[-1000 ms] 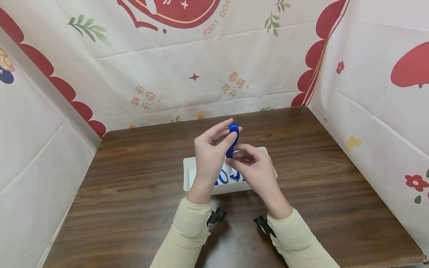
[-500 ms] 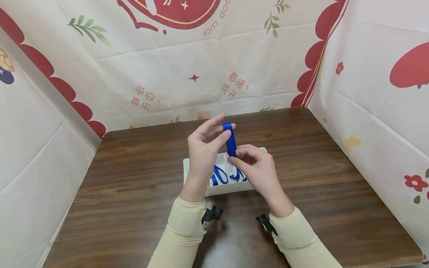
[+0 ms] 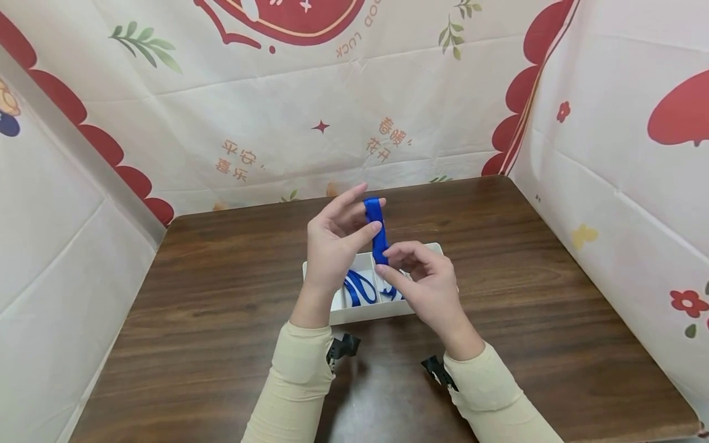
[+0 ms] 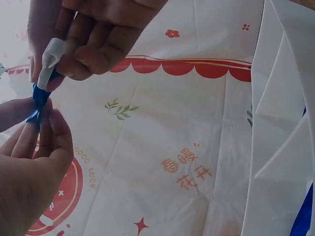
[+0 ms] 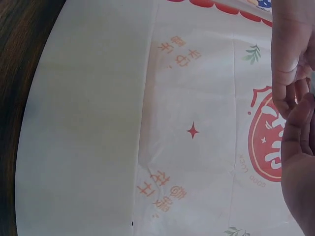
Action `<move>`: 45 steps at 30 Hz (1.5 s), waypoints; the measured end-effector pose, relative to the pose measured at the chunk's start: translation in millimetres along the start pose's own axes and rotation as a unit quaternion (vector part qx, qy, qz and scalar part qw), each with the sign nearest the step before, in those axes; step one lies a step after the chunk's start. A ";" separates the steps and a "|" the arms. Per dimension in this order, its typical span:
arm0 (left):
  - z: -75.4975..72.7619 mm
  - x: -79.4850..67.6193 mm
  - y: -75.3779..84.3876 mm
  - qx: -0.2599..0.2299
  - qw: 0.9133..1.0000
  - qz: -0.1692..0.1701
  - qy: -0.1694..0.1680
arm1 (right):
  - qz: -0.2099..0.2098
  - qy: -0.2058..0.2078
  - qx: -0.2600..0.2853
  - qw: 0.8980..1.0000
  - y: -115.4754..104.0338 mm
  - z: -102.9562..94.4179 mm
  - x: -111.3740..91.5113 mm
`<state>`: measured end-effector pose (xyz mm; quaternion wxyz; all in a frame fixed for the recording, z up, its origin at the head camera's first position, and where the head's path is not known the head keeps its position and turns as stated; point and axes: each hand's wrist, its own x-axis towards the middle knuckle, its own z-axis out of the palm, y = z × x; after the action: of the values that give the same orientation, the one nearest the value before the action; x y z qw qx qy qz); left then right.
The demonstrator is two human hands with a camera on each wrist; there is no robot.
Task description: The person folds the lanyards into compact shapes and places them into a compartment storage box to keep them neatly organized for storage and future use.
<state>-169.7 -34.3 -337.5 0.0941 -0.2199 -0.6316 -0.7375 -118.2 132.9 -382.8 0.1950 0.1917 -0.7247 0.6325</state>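
Note:
In the head view, a blue lanyard [image 3: 373, 211], folded into a short strip, stands upright above the tray. My left hand [image 3: 332, 246] pinches its upper part with the thumb, and the ribbon is looped round a finger. At the lower end my right hand [image 3: 428, 282] pinches it between thumb and fingers. The left wrist view shows a white plastic clip [image 4: 51, 60] by the right hand's fingers, at the end of the ribbon. Below the hands a white divided tray [image 3: 372, 315] holds more blue lanyards [image 3: 359, 289]. My hands cover parts of the tray.
The tray stands on a brown wooden table [image 3: 221, 320], with a divider between its compartments. Printed cloth [image 3: 288, 104] hangs behind the table and at both sides. Black wrist mounts [image 3: 343, 346] sit on the cuffs.
My left hand has moved left and slightly up with the lanyard's top. The strip has turned its flat face forward and stretched longer. The right hand has barely moved.

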 end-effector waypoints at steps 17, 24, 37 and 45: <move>2.5 -2.9 -0.6 0.037 0.999 -0.017 0.008 | 0.134 0.004 0.011 0.991 1.9 -0.3 3.0; 4.3 -3.9 -3.2 0.023 0.999 -0.029 0.001 | 0.018 -0.020 0.005 1.000 6.5 -3.6 -1.4; 4.9 -5.1 6.1 0.012 0.998 -0.064 -0.025 | -0.190 -0.111 -0.092 0.971 12.5 -21.0 7.3; 3.9 -6.1 1.6 0.020 0.998 -0.034 -0.045 | -0.306 -0.038 -0.124 0.943 9.0 -15.1 8.8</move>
<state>-162.8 -31.6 -338.4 0.0452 -0.2294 -0.6571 -0.7166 -129.8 148.7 -383.9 0.3740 0.4024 -0.7104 0.4399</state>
